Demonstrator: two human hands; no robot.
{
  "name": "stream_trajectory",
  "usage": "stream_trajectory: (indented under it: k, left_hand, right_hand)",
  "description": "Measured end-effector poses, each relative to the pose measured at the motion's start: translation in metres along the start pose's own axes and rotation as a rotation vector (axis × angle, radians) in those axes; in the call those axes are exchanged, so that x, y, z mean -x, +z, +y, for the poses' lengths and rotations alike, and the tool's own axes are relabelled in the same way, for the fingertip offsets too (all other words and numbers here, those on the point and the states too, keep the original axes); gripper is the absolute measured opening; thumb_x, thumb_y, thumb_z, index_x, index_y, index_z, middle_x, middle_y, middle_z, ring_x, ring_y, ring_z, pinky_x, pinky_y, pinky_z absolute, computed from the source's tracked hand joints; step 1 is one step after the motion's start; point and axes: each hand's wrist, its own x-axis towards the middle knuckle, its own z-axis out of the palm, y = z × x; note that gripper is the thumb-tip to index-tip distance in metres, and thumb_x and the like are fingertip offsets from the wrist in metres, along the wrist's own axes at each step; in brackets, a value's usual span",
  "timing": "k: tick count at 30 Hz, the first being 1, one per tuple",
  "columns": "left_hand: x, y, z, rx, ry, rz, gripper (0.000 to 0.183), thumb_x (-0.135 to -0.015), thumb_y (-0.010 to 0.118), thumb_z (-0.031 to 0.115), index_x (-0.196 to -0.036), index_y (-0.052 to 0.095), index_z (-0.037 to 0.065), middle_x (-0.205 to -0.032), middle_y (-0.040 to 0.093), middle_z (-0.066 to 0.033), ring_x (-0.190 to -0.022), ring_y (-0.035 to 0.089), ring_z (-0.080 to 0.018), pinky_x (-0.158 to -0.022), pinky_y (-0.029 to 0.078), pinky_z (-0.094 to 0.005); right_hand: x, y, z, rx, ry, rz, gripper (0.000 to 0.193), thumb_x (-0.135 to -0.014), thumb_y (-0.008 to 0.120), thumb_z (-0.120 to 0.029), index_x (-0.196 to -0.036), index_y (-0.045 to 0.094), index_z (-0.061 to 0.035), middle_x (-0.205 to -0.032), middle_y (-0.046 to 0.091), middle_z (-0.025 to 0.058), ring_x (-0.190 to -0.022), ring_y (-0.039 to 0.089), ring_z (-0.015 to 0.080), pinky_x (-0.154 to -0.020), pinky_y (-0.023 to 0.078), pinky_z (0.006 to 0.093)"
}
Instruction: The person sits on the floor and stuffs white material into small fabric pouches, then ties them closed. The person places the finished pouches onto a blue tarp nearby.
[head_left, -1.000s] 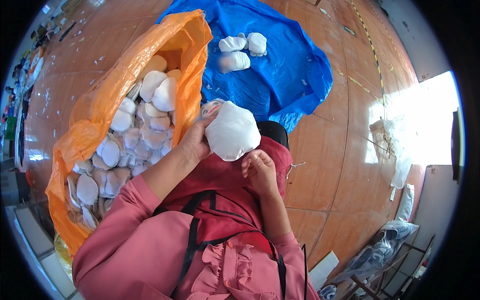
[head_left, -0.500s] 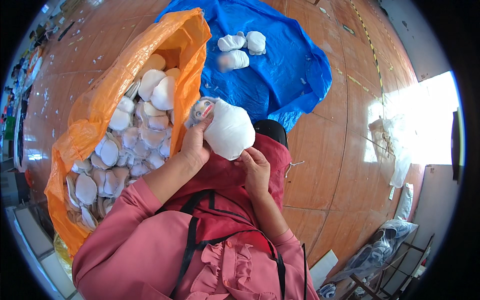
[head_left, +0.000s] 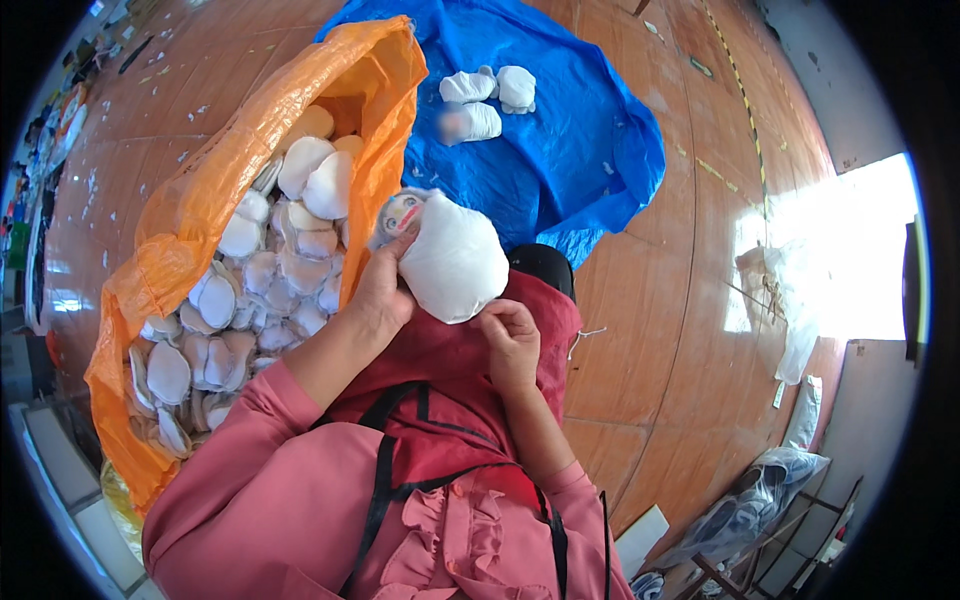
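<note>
Over my lap, my left hand (head_left: 385, 285) grips a plush doll with a rounded white cloth body (head_left: 455, 260) and a painted face (head_left: 403, 212) edged in grey plush. The thumb presses on the white cloth beside the face, and the other fingers are mostly hidden beneath. At the lower right rim of the cloth, my right hand (head_left: 512, 335) is closed in a pinch, thumb against curled fingers. Whatever lies between those fingertips, perhaps something thin, is too small to make out.
On my left stands an open orange sack (head_left: 150, 270) filled with flat, rounded white pads (head_left: 215, 300). A blue sheet (head_left: 560, 130) spreads ahead, bearing three white bundles (head_left: 470, 122). Clear plastic bags (head_left: 750, 495) lie at the right on the tiled floor (head_left: 640, 350).
My right fingers have curled in more tightly and drawn slightly off the cloth rim. The doll has shifted a little to the left with my left hand.
</note>
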Motion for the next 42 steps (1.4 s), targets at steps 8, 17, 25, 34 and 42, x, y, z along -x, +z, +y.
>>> stream_trajectory:
  k: [8, 17, 25, 34, 42]
  left_hand:
    - [0.019, 0.004, -0.025, -0.061, 0.035, -0.079, 0.043, -0.085, 0.073, 0.004, -0.123, 0.056, 0.012, -0.12, 0.063, -0.0042, -0.112, 0.06, -0.0228, -0.097, 0.051, -0.0418]
    - [0.019, 0.0, -0.013, -0.38, 0.043, -0.138, 0.048, -0.078, 0.079, 0.012, -0.12, 0.059, 0.003, -0.112, 0.067, -0.01, -0.104, 0.065, -0.0226, -0.092, 0.051, -0.0374]
    - [0.033, -0.004, -0.02, -0.974, -0.03, -0.083, 0.052, -0.069, 0.088, 0.017, -0.113, 0.066, -0.001, -0.105, 0.07, -0.0093, -0.097, 0.064, -0.0173, -0.089, 0.049, -0.0321]
    - [0.04, -0.008, -0.009, -0.571, -0.162, -0.251, 0.043, -0.078, 0.082, 0.008, -0.117, 0.064, 0.001, -0.113, 0.067, -0.007, -0.106, 0.062, -0.0184, -0.094, 0.048, -0.0339]
    - [0.036, -0.008, -0.03, -0.475, -0.215, -0.145, 0.038, -0.091, 0.07, 0.02, -0.121, 0.058, 0.001, -0.114, 0.065, -0.0087, -0.105, 0.062, -0.0178, -0.093, 0.049, -0.033]
  right_hand:
    - [-0.012, 0.011, -0.011, -0.074, 0.136, -0.042, 0.067, -0.081, 0.077, -0.015, -0.137, 0.043, 0.0003, -0.128, 0.058, 0.0118, -0.118, 0.058, 0.0261, -0.101, 0.047, 0.0408]
    - [-0.018, -0.017, -0.012, 0.113, 0.09, -0.175, 0.073, -0.083, 0.069, -0.02, -0.143, 0.036, 0.004, -0.14, 0.049, 0.0141, -0.132, 0.046, 0.0258, -0.111, 0.035, 0.0385]
    - [-0.02, -0.03, -0.021, 0.242, 0.19, -0.191, 0.092, -0.074, 0.083, -0.048, -0.138, 0.043, 0.003, -0.127, 0.059, 0.0095, -0.114, 0.057, 0.0188, -0.099, 0.044, 0.0338]
    - [-0.005, -0.019, -0.002, 0.197, 0.141, -0.073, 0.036, -0.09, 0.072, -0.017, -0.119, 0.061, 0.0019, -0.11, 0.067, 0.0064, -0.097, 0.063, 0.0156, -0.087, 0.05, 0.0295]
    - [-0.004, -0.016, -0.001, 0.222, 0.147, 0.043, 0.035, -0.094, 0.067, -0.02, -0.12, 0.06, 0.0021, -0.111, 0.066, 0.0081, -0.097, 0.064, 0.0164, -0.086, 0.052, 0.0295]
